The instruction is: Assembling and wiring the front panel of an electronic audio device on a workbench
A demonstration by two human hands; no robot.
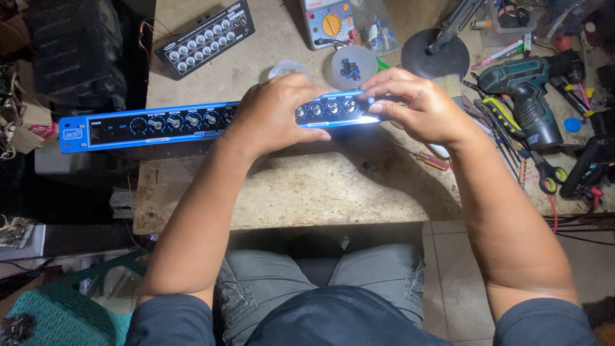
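**Hands on the blue-edged front panel, centre of the worktop**

The long black front panel (160, 125) with a blue border lies across the worktop (307, 186), running from the left edge of the frame to just right of centre. A row of silver control shafts lines its face; a small pale label patch sits at its far left end.

The left hand (272, 115) rests palm-down over the middle of the panel, fingers curled over its top edge and thumb along the lower edge, gripping it. The right hand (419, 106) is at the panel's right end, fingertips pinched together on a small dark knob (370, 101) at the last control position.

Containers: just above the panel, a shallow round translucent dish (354, 66) holds several small dark knobs. A second clear round lid (288, 69) lies beside it to the left, partly hidden by the left hand; contents cannot be told.

Upper left of the frame: a smaller black panel (205, 38) with two rows of silver sockets. Top centre: a grey multimeter (328, 22) with a yellow dial. Right: a green cordless drill (528, 96), and scissors (544, 173) below it
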